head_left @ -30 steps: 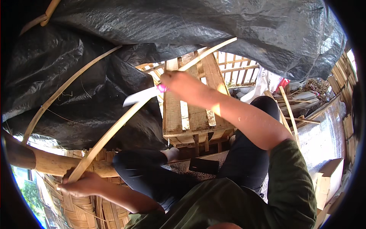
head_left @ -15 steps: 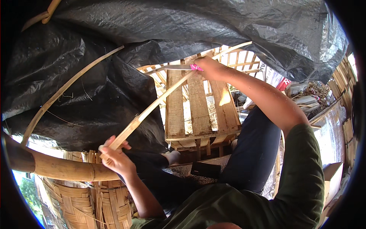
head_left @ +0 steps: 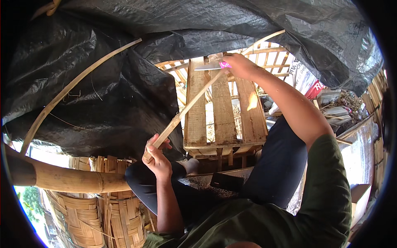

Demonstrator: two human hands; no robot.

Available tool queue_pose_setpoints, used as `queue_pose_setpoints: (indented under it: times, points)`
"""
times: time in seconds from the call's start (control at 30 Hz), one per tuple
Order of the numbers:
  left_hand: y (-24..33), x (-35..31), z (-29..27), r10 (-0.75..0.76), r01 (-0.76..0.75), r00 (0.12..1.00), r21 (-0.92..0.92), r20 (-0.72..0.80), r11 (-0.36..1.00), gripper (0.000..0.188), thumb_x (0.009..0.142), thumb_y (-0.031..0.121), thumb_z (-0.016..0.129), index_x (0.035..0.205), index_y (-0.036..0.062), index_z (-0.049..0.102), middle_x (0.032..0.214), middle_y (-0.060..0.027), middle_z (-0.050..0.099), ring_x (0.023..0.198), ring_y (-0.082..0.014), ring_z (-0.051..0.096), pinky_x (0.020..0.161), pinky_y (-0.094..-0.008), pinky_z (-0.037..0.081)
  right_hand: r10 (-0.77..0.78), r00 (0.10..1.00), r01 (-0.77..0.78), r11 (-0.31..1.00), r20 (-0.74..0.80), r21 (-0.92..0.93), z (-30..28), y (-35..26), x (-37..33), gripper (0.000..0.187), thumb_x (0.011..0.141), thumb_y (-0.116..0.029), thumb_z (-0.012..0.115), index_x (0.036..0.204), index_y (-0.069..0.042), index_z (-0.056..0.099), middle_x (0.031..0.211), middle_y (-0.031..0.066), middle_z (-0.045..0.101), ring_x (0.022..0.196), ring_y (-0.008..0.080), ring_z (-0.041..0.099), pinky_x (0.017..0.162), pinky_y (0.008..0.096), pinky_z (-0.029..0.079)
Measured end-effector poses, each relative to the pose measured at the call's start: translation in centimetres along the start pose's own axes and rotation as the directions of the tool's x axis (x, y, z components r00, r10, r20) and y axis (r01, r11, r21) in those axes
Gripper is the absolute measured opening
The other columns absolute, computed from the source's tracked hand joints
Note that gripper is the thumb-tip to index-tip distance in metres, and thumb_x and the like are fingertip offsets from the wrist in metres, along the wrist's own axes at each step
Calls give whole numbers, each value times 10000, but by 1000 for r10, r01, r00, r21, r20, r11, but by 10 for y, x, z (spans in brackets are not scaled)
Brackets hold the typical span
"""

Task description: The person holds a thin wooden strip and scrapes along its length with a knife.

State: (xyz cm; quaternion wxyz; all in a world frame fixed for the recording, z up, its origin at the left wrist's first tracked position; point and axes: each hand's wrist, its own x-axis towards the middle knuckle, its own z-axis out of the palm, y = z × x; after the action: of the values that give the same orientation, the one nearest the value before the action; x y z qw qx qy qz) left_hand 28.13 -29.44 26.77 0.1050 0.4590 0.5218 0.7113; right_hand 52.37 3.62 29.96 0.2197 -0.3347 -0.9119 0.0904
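Nearest: wearer's dk green shirt [head_left: 264, 225], dk trousers [head_left: 275, 165], knees apart; flat blk object [head_left: 226, 182] between the legs. To L, woven baskets [head_left: 78, 215] w/ a thick bamboo pole [head_left: 78, 180] just beyond. L hand [head_left: 159, 160] grasped the near end of a pale strip [head_left: 191, 104], fingers curled around it. Strip ran obliquely up & R, passing at R hand [head_left: 240, 66], far end beyond it. R hand clenched on pink handle of a knife [head_left: 209, 66], blade pointing L; couldn't tell if it gripped the strip too. Slatted wooden bench [head_left: 224, 115] stood below strip's mid/far part. Blk plastic sheet [head_left: 103, 107] hung L & across top; white-and-red sack [head_left: 305, 80] far R.
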Motion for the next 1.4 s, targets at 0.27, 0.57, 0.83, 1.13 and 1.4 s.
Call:
queue_pose_setpoints:
  times: [0.27, 0.57, 0.83, 1.13, 1.4]
  points:
    - [-41, 4, 9, 69, -61, 992, -76, 107, 995, 433, 1049, 365, 476, 1172, -13, 648, 895, -159, 677, 693, -199, 639, 626, -300, 519, -80, 987, 62, 989, 136, 133, 4, -47, 6, 176, 802, -114, 749, 855, 3, 630, 820, 177, 669, 801, 334, 667, 708, 426, 493]
    - [-57, 37, -46, -439, 403, 825, 173, 355, 899, 344, 1013, 221, 578, 868, -63, 707, 749, -104, 722, 567, -101, 601, 474, -227, 418, -82, 989, 59, 982, 119, 180, 65, -19, 17, 72, 851, -63, 641, 918, -52, 666, 895, 129, 728, 888, 328, 694, 761, 433, 525]
    - [-96, 72, -47, -453, 220, 703, 438, 548, 872, 168, 963, 71, 583, 895, -38, 691, 560, -14, 439, 539, -51, 365, 480, -271, 318, 107, 961, -113, 994, 254, 9, 107, -35, 48, 228, 801, -225, 777, 963, -81, 707, 899, 154, 694, 881, 337, 681, 769, 446, 527]
    - [-238, 88, -108, -278, 29, 832, 464, 479, 886, 80, 873, 69, 676, 825, 5, 679, 586, -119, 548, 462, -214, 442, 479, -305, 380, 223, 967, -228, 973, 123, 24, 197, -145, 90, 373, 903, -345, 704, 1037, -8, 616, 801, 138, 615, 780, 294, 622, 722, 443, 490]
    - [-338, 145, -145, -295, 70, 815, 420, 499, 905, 48, 809, 86, 725, 833, 44, 724, 596, -144, 593, 497, -300, 592, 481, -343, 438, 518, 735, -657, 702, 438, 273, 300, -154, 152, 335, 1014, -334, 562, 846, -44, 574, 675, 0, 504, 576, 99, 426, 525, 311, 368]
